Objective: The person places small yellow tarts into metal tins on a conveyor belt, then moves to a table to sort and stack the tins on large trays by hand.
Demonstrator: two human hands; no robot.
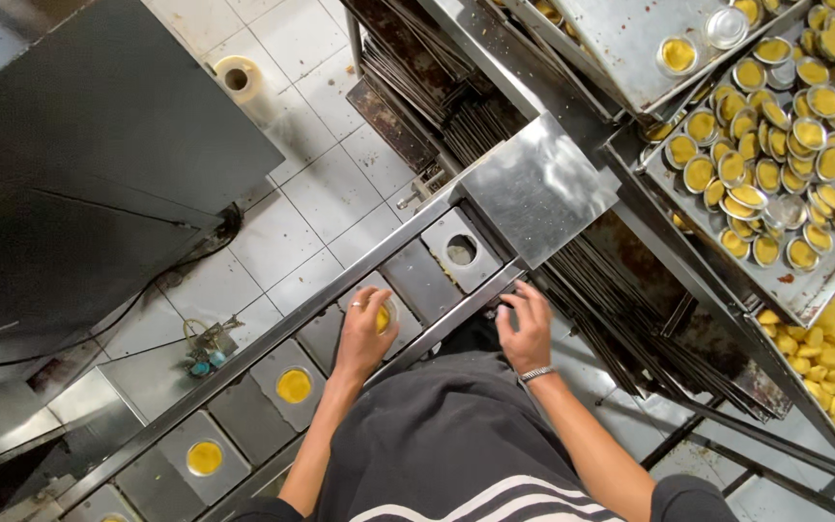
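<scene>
Left hand [364,333]: fingers curled down over a yellow-filled tart cup [382,317] seated in a conveyor [417,280] plate, mid-belt. Right hand [526,329]: fingers spread, resting open on the conveyor's near rail. Tray [794,285] of filled cups: upper right, well apart.

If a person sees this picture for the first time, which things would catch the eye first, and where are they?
Most striking is the tray at upper right, heaped with small foil cups of yellow dough. Next comes the metal conveyor running diagonally through the middle, its plates holding yellow-filled cups. The left hand rests on one such cup there, while the right hand touches the rail beside it.
</scene>
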